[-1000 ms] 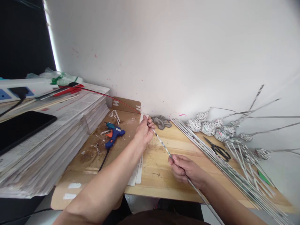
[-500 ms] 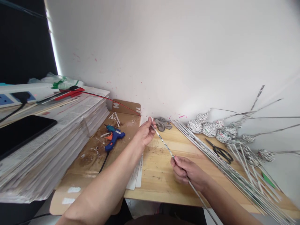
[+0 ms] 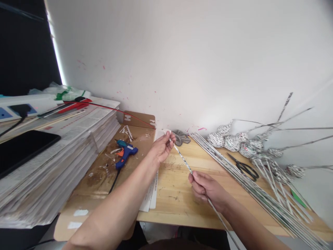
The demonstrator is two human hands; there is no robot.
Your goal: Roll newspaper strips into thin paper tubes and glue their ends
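A thin rolled newspaper stick (image 3: pixel 182 158) slants between my two hands above the wooden table. My left hand (image 3: pixel 164 146) pinches its far end between thumb and fingers. Lower down and to the right, my right hand (image 3: pixel 206 189) is wrapped round the stick, whose near end runs down past the wrist and out of view at the bottom. Under my left forearm lie printed paper sheets (image 3: pixel 153 194), partly covered. A grey cloth-like item (image 3: pixel 181 137) rests against the wall just beyond my left hand.
On the left, a blue glue gun (image 3: pixel 127 154) lies on stained cardboard (image 3: pixel 91 194) beside a tall newspaper stack (image 3: pixel 101 125) carrying a phone (image 3: pixel 28 149). To the right are a bundle of paper sticks (image 3: pixel 241 182), black scissors (image 3: pixel 244 168) and several woven paper gourds (image 3: pixel 231 143).
My left hand has shifted very slightly to the right, with the stick's far end still pinched. The right hand keeps nearly the same place. The view has moved a little.
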